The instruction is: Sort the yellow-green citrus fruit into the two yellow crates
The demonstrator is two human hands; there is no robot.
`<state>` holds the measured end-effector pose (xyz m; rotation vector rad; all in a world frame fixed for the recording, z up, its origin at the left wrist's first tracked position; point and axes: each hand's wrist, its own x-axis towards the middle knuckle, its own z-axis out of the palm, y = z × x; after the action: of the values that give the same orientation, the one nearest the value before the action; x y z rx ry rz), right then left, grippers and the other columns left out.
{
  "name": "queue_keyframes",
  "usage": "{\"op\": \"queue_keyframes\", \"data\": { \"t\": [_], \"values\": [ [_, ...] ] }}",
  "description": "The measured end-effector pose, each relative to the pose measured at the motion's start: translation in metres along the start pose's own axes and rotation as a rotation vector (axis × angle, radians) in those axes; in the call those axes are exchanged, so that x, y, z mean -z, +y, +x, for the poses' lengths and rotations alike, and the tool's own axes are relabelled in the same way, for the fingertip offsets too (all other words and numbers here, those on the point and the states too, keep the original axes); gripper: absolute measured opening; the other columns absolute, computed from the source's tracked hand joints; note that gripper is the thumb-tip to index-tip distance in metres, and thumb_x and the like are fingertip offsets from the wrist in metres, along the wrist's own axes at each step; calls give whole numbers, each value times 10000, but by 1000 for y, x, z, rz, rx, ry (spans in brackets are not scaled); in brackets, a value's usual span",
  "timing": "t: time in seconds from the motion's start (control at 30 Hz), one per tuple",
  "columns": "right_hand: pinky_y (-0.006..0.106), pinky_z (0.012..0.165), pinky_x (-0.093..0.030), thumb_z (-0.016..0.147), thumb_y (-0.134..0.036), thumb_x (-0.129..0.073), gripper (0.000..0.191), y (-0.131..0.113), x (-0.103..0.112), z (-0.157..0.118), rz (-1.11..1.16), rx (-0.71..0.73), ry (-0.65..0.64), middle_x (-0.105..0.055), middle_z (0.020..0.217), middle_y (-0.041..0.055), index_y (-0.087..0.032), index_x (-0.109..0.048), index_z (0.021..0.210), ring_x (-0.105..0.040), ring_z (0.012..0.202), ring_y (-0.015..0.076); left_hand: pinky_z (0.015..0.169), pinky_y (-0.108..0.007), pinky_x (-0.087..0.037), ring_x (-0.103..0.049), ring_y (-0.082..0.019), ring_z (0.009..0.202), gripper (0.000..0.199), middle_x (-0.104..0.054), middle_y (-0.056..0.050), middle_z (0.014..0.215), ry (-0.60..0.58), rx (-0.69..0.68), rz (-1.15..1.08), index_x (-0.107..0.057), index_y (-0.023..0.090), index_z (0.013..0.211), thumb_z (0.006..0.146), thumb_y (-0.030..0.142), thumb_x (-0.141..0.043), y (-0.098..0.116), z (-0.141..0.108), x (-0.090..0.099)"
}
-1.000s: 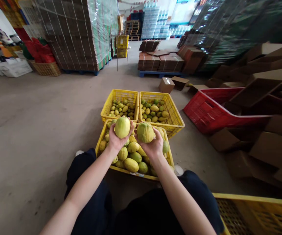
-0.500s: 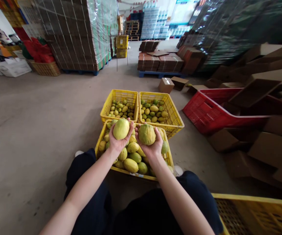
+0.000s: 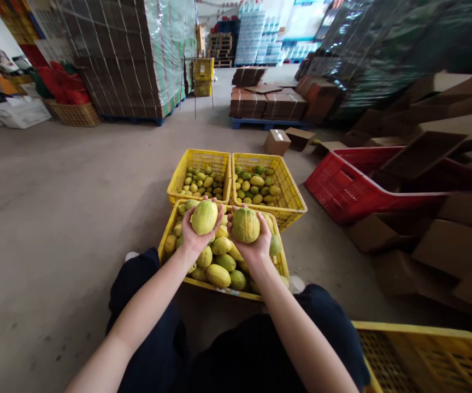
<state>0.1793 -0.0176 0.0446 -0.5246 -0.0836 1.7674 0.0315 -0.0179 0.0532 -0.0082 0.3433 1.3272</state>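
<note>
My left hand (image 3: 195, 236) is closed around a smooth, pale yellow-green melon (image 3: 204, 217), holding it from below with the palm up. In my right hand (image 3: 256, 245) rests a rounder, ribbed melon (image 3: 246, 225), greener with yellow stripes. Both hands are side by side over the near yellow crate (image 3: 236, 293), which is full of similar green and yellow melons (image 3: 218, 276). Part of that heap is hidden behind my hands and forearms.
Beyond stand two yellow crates, left (image 3: 170, 188) and right (image 3: 291, 188), with smaller fruit inside. A red crate (image 3: 338, 185) sits at the right among cardboard boxes (image 3: 453, 248). Another yellow crate (image 3: 416, 330) is at the lower right. Wrapped pallet stacks (image 3: 117, 60) rise behind.
The ribbed melon in my right hand has turned slightly, and the left melon has tilted a little. Both hands stay in nearly the same place.
</note>
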Motion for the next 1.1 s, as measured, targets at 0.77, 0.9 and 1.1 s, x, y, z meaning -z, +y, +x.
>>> {"op": "queue_keyframes", "data": {
  "t": [0.77, 0.9, 1.1],
  "values": [
    [416, 647, -638, 791, -333, -682, 119, 40, 48, 21, -261, -360, 126, -683, 733, 52, -246, -603, 812, -745, 827, 264, 774, -329, -629, -733, -248, 1025, 526, -756, -108, 1021, 121, -263, -253, -607, 179, 1339, 858, 258, -411, 84, 9, -22],
    [400, 661, -636, 938, -373, -500, 226, 28, -19, 73, -297, -142, 275, -692, 845, 84, -192, -607, 1022, -724, 801, 235, 773, -358, -634, -740, -266, 1007, 501, -766, -102, 986, 117, -285, -229, -647, 203, 1297, 850, 250, -425, 102, 6, -20],
    [435, 691, -635, 922, -330, -555, 390, 17, -89, 109, -367, -110, 195, -687, 1091, 172, -139, -539, 1262, -727, 907, 274, 739, -375, -639, -758, -282, 941, 502, -768, -108, 928, 174, -234, -195, -650, 186, 1285, 841, 215, -418, 106, 4, -21]
  ]
}}
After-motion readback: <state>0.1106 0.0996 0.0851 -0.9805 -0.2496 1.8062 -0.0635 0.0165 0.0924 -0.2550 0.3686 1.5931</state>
